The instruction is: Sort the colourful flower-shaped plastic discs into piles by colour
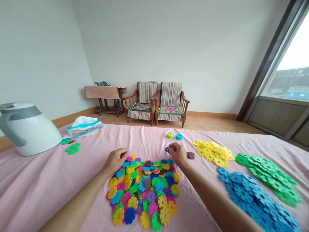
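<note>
A heap of mixed-colour plastic snowflake discs (145,190) lies on the pink cloth (48,180) in front of me. My left hand (116,160) rests curled at the heap's far left edge, fingertips on a pink disc; whether it grips anything is unclear. My right hand (178,154) pinches a small dark blue disc (167,149) just above the cloth, beyond the heap's far right corner. A brown disc (190,155) lies right beside that hand.
Sorted piles lie to the right: yellow discs (213,153), green discs (267,175), blue discs (256,196). A green stack (170,135) and a cyan stack (179,136) stand further back. At the left are a white kettle (26,127), a tissue pack (84,126) and loose green discs (71,146).
</note>
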The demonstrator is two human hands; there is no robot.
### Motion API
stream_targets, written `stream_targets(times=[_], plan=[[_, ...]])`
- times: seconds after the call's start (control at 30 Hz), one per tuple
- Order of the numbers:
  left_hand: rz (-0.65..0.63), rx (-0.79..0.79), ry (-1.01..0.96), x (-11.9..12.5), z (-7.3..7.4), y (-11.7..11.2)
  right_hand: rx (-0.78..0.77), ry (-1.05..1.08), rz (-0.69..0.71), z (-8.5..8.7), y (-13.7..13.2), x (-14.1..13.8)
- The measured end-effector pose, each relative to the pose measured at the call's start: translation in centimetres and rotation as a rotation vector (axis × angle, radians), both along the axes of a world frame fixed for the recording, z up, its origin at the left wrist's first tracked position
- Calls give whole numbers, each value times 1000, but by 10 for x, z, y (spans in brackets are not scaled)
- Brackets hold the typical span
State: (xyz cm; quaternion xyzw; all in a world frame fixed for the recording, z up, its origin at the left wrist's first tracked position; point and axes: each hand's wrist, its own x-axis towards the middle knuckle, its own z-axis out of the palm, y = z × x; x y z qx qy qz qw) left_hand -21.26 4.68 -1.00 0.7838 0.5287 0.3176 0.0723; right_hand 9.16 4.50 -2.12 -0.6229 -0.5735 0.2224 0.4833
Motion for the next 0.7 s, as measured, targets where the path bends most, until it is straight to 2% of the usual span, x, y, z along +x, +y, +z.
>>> stream_targets(times=[0.17,0.33,0.4,0.57,0.7], plan=[[-154,-11,-17,7,5,-8,-59,-73,33,-1,13,-11],[-170,-45,-36,9,5,-9,-65,-153,103,10,-4,3],[-156,-39,-53,10,4,-8,-67,-196,193,18,-17,10],[-127,-27,-67,10,1,-6,-95,-337,538,33,-47,17],[-141,-44,-64,9,1,-6,-26,-439,563,35,-56,13]])
